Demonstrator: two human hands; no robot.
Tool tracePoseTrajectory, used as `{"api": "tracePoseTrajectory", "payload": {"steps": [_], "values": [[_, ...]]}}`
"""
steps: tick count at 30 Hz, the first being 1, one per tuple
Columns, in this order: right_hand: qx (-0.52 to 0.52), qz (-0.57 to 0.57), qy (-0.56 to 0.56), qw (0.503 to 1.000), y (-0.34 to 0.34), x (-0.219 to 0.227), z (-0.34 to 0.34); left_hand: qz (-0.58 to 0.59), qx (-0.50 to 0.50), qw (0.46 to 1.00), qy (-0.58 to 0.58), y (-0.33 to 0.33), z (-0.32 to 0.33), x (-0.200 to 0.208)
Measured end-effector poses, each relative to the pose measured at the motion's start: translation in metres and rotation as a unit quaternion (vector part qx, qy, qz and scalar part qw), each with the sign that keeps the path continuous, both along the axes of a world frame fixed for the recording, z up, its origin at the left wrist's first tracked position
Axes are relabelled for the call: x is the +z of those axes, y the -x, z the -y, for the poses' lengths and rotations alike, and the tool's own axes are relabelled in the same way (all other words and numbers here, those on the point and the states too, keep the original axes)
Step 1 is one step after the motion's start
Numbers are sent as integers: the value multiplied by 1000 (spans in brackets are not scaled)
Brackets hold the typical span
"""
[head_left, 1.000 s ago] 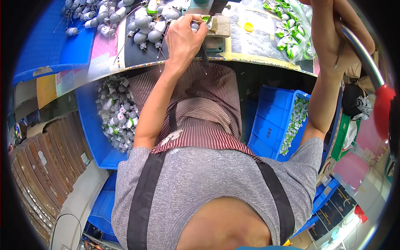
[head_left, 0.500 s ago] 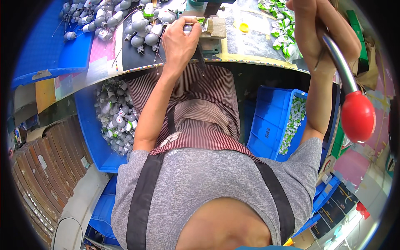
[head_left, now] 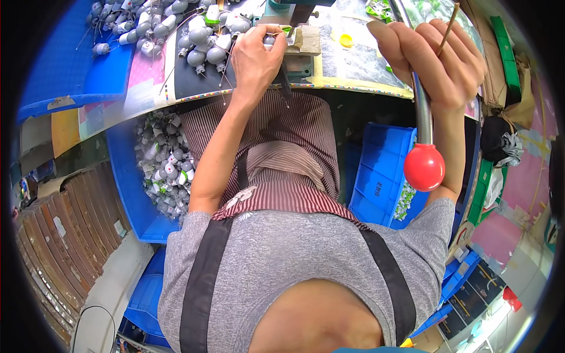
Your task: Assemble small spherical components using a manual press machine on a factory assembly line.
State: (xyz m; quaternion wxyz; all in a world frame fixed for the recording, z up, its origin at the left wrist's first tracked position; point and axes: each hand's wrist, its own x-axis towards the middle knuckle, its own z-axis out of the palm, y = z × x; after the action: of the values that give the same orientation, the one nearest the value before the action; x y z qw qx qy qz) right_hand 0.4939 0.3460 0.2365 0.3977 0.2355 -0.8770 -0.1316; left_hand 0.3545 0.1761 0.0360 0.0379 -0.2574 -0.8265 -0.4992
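Observation:
My left hand (head_left: 257,57) is closed, its fingertips pinching a small grey bulb (head_left: 269,40) at the block under the bench press (head_left: 301,13). Most of that bulb is hidden by the fingers. My right hand (head_left: 435,65) curls over the metal lever (head_left: 422,109), which ends in a red ball knob (head_left: 424,167) below the wrist. A thin brown stick (head_left: 449,28) juts up between the fingers of this hand. Beside my left hand lie several grey bulbs with white bases (head_left: 200,44), with thin wires trailing from some.
A blue tray (head_left: 106,76) stands at the left of the bench. Below it, a blue bin (head_left: 126,194) holds many bulbs; another blue bin (head_left: 379,170) at the right holds green-and-white pieces (head_left: 406,200). A yellow round piece (head_left: 346,40) lies on the bench. Brown boards (head_left: 76,223) stack at the left.
My right hand and the lever have swung to the left, and the red knob has come left and slightly up. My left hand stays nearly in place at the block.

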Motion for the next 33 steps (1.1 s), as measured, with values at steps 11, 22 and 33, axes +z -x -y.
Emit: {"api": "tracePoseTrajectory", "payload": {"steps": [11,22,33], "values": [[54,-8,-106,993,6,10,-12,-17,-11,1000,-18,-1,-4,-2],[51,14,-65,996,9,13,-13,-46,-10,999,-19,1,-2,-3],[96,-29,-115,988,9,-12,-20,-11,-136,987,88,17,5,21]]}}
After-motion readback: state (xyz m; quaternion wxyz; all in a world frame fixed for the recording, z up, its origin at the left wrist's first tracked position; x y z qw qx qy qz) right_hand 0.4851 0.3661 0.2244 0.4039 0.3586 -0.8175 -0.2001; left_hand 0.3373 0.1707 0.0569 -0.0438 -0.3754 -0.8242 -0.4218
